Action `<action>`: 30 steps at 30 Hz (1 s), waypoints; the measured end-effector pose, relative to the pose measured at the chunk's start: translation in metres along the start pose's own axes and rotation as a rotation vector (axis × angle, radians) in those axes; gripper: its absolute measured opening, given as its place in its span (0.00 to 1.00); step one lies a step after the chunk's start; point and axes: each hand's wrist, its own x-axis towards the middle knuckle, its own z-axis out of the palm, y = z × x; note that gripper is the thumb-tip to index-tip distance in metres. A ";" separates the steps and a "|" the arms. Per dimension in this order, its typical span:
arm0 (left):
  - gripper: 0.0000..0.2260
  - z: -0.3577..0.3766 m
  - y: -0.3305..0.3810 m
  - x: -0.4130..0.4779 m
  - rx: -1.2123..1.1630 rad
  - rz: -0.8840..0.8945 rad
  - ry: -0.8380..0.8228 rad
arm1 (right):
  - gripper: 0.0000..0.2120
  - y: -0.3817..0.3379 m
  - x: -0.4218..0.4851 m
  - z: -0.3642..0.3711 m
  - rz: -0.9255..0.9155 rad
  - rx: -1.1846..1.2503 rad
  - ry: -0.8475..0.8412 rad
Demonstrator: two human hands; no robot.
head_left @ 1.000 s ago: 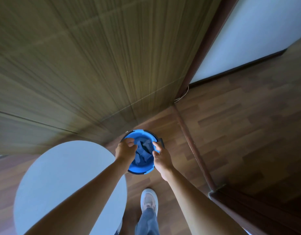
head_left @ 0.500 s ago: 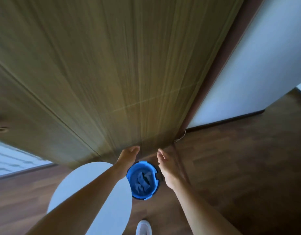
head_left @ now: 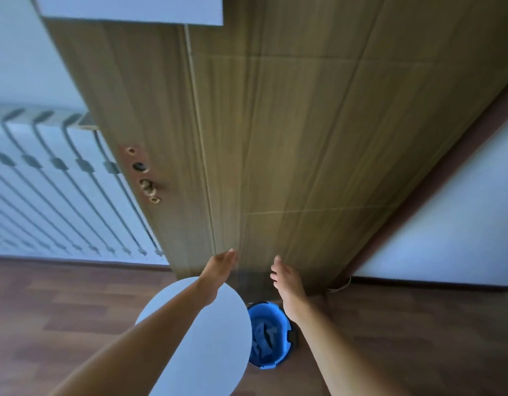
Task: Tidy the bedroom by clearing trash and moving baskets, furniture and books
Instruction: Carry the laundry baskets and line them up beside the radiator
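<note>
Both your hands, left hand (head_left: 220, 265) and right hand (head_left: 287, 284), hang open and empty; the bin (head_left: 268, 335) sits on the floor (head_left: 404, 338) below the right wrist, nearer it.

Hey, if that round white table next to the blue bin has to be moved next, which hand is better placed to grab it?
Probably the left hand. Its forearm already lies over the round white table, while the right hand is beyond the blue bin, on the side away from the table. Both hands are open and empty.
</note>
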 end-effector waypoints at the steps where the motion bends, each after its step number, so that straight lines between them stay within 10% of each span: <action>1: 0.15 -0.011 -0.002 -0.006 -0.027 0.010 0.009 | 0.25 -0.002 -0.005 0.009 -0.005 -0.014 -0.014; 18: 0.10 -0.234 -0.071 -0.160 -0.305 0.195 0.303 | 0.14 -0.010 -0.135 0.231 -0.145 -0.161 -0.347; 30: 0.21 -0.387 -0.168 -0.297 -0.472 0.199 0.598 | 0.24 0.028 -0.266 0.379 -0.235 -0.355 -0.603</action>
